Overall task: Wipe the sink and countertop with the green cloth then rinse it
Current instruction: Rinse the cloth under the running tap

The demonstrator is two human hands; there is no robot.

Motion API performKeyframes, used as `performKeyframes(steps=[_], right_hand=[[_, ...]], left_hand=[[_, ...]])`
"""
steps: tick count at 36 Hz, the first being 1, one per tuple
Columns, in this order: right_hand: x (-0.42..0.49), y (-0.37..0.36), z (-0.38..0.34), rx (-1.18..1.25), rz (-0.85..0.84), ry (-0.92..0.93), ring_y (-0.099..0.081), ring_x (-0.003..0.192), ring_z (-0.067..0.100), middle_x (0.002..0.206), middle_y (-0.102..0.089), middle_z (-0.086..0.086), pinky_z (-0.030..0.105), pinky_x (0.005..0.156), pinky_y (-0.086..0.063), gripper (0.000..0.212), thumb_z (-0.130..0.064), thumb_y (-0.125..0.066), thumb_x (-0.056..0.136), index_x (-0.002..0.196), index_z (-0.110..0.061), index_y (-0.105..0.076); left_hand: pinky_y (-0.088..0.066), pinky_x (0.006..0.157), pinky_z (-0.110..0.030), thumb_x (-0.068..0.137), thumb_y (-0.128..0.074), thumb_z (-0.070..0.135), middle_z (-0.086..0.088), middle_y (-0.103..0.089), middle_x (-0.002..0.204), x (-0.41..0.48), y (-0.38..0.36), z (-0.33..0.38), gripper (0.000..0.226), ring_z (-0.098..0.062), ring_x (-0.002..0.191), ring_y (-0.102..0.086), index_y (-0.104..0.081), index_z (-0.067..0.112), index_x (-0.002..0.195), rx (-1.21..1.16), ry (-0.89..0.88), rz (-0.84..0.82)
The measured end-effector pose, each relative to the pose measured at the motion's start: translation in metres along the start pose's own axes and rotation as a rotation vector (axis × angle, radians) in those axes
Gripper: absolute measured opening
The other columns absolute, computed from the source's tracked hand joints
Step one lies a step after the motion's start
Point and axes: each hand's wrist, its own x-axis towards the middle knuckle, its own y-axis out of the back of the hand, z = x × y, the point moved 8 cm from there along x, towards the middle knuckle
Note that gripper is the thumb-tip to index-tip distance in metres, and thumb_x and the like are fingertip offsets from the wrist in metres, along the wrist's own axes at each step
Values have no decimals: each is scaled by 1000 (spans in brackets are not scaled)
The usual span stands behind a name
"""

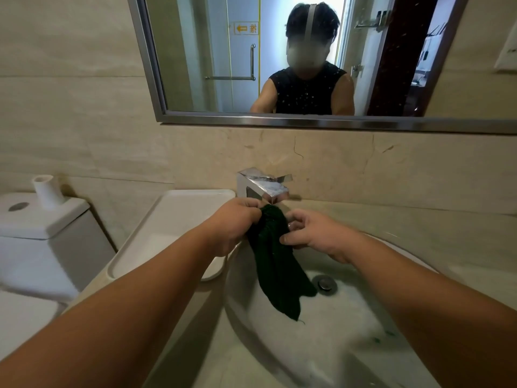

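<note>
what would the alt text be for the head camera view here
Both hands, the left hand and the right hand, hold a dark green cloth bunched up just under a chrome faucet, its tail hanging into a white sink. A white tray sits left of the sink, under a wall mirror.

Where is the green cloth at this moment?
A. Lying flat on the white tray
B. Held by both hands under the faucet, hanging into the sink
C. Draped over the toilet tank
B: the left hand and right hand pinch the green cloth just below the faucet, its lower end hanging into the sink.
</note>
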Motion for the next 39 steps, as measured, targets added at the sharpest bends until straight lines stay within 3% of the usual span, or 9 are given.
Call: performKeyframes(steps=[3, 7, 13, 17, 20, 24, 31, 35, 39], right_hand=[[-4, 0, 5, -87, -12, -20, -73, 92, 22, 101, -75, 12, 32, 77, -56, 26, -17, -77, 90, 115, -15, -70], [-7, 4, 7, -221, 8, -21, -72, 93, 32, 93, -75, 12, 50, 86, -56, 40, -46, -79, 75, 98, -15, -73], [-15, 21, 15, 48, 8, -29, -68, 78, 16, 82, -72, 4, 28, 68, -54, 6, -20, -74, 94, 92, -15, -71], [-20, 23, 17, 142, -4, -47, -59, 65, 11, 75, -67, 2, 20, 49, -46, 19, -29, -69, 99, 83, -20, -72], [-20, 18, 14, 147, -5, -50, -58, 58, 14, 72, -64, 7, 25, 49, -46, 19, -31, -68, 99, 96, -12, -70], [-14, 8, 13, -8, -8, -36, -58, 56, 15, 68, -64, 5, 29, 52, -49, 23, -27, -73, 96, 109, -8, -68], [-11, -2, 26, -388, 13, -49, -66, 70, 19, 76, -68, -1, 33, 66, -51, 16, -23, -78, 86, 98, -17, -71], [-10, -2, 39, -279, 41, -90, -75, 93, 25, 96, -75, 3, 43, 80, -61, 30, -46, -79, 84, 95, -20, -69], [-11, -2, 45, -251, 98, -103, -78, 82, 19, 90, -77, 4, 44, 77, -62, 31, -40, -82, 84, 98, -18, -64]], left_hand=[[-52, 74, -37, 96, -43, -9, -18, -68, 87, 0, -2, -1, 34, -28, 83, -64, -72, 6, 87, -67, 17, -10], [-58, 73, -37, 95, -46, -6, -20, -73, 88, 3, -3, -7, 37, -31, 86, -70, -78, 9, 83, -71, 37, -14], [-63, 83, -42, 96, -47, -5, -26, -76, 106, 7, 2, -6, 31, -36, 100, -76, -76, 1, 107, -52, 41, 41], [-60, 73, -35, 97, -46, -6, -21, -77, 103, 7, -3, -2, 33, -28, 90, -77, -75, 2, 108, -78, 39, 9], [-60, 66, -32, 96, -44, -8, -19, -77, 97, 5, -7, -2, 34, -25, 85, -76, -75, 4, 102, -122, 47, 4], [-58, 83, -44, 94, -43, -9, -22, -72, 96, 4, -7, -4, 33, -33, 91, -70, -73, 2, 98, -179, 37, 12], [-54, 82, -43, 94, -45, -6, -24, -65, 104, 3, -2, -7, 28, -36, 96, -63, -68, 2, 108, -231, 49, 67], [-57, 94, -48, 95, -47, -4, -25, -69, 108, 4, 0, -11, 27, -39, 103, -67, -70, 4, 106, -222, 70, 52], [-57, 99, -53, 92, -49, -3, -24, -70, 109, 6, -1, -14, 27, -41, 108, -67, -72, 6, 101, -246, 81, 51]])
